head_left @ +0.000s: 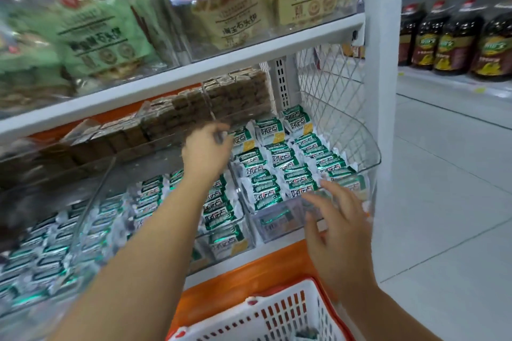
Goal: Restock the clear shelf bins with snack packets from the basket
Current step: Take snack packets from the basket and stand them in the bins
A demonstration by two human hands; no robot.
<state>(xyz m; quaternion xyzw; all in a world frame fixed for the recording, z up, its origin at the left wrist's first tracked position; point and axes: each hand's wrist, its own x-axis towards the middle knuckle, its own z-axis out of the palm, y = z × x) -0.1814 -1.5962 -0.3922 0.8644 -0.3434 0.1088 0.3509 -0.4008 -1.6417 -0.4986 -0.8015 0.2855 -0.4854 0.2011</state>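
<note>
Green-and-white snack packets (279, 166) fill the right clear shelf bin (368, 147). More of them lie in the middle bin (221, 210). My left hand (206, 147) reaches deep over the divider between these bins, fingers curled at the back; whether it grips a packet is hidden. My right hand (336, 219) hovers at the front wall of the right bin, fingers spread and straight, holding nothing. The white basket (277, 315) with red trim sits at the bottom, just below my right wrist.
Brown wrapped bars (210, 99) fill clear bins behind. The white shelf above (194, 69) carries green and beige biscuit bags, low over my left hand. A white post (383, 91) bounds the right side. Dark bottles (448, 44) stand across the tiled aisle.
</note>
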